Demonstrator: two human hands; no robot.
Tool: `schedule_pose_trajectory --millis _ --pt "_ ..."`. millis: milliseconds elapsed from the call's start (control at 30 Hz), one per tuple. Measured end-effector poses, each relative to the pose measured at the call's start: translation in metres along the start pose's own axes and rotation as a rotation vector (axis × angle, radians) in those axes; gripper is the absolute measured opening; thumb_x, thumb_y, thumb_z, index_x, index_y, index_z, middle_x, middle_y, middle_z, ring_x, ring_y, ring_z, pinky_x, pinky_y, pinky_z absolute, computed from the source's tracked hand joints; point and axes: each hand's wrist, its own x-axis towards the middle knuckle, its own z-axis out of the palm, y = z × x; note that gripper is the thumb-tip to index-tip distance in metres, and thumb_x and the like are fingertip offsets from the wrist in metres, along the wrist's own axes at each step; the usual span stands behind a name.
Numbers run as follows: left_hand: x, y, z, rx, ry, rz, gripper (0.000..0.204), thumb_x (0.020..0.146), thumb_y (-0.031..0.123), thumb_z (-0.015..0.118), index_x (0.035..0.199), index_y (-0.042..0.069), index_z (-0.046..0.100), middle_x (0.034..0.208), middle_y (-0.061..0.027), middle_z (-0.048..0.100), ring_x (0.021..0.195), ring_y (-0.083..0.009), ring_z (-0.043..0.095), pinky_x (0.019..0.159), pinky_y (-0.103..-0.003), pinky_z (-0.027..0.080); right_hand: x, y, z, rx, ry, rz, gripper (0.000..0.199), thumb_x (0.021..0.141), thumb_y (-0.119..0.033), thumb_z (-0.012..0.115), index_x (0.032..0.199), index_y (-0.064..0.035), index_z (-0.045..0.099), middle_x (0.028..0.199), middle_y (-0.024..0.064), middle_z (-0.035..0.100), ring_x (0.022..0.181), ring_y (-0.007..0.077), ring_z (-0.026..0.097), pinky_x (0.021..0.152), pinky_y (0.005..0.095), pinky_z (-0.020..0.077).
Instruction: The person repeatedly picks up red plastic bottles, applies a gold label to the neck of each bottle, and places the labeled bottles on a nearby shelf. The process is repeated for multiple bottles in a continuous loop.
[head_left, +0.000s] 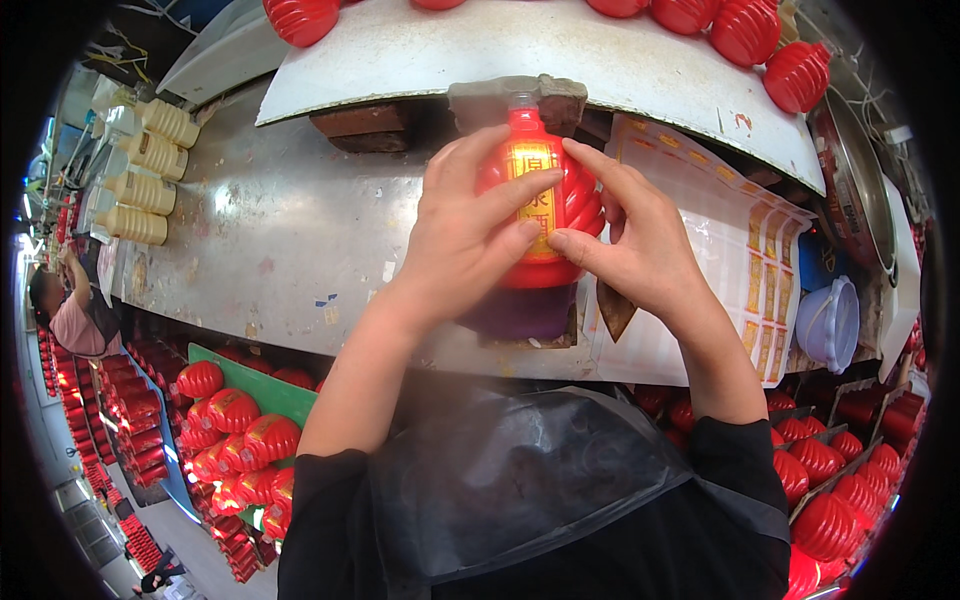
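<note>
A red ribbed bottle [583,205] with a clear neck lies on its back on a dark purple support [520,318], its neck pointing away from me. On its upper side sits a gold and yellow label [546,200] with printed characters. My left hand [455,220] curls around the bottle's left side, index finger and thumb lying across the label. From the right, my right hand [645,235] grips the bottle, its index fingertip near the label's top corner and thumb at the lower right edge. The undersides of both hands' grips are hidden.
A white shelf board [420,60] bearing red bottles crosses the far side. Sheets of labels [765,290] lie at right, beside a lavender bucket [828,325]. Cream bottles [150,155] stand left on the metal table [270,210]. Piled red bottles [240,430] flank me; another person [80,310] is far left.
</note>
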Motion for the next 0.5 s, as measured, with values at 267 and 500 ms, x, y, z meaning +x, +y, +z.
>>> schedule_pose_trajectory --millis 267,500 --pt "-0.003 -0.009 0.001 -0.428 0.050 -0.221 0.059 0.096 0.026 0.066 0.150 0.006 0.054 0.157 -0.0221 0.045 0.150 -0.0382 0.040 0.124 -0.045 0.031 0.010 -0.001 -0.012 0.280 -0.134 0.197 0.071 0.088 -0.030 0.082 0.152 -0.0126 0.057 0.079 -0.0035 0.045 0.074 0.0070 0.042 0.065 0.0242 0.0370" --pt "-0.003 -0.006 0.007 -0.393 0.083 -0.233 0.071 0.085 0.028 0.081 0.147 0.005 0.055 0.155 -0.0219 0.047 0.147 -0.0364 0.044 0.120 -0.044 0.037 0.010 -0.003 -0.004 0.073 -0.042 0.077 0.071 0.085 -0.030 0.083 0.150 -0.0128 0.059 0.078 -0.0015 0.045 0.072 0.0104 0.045 0.064 0.0269 0.0382"
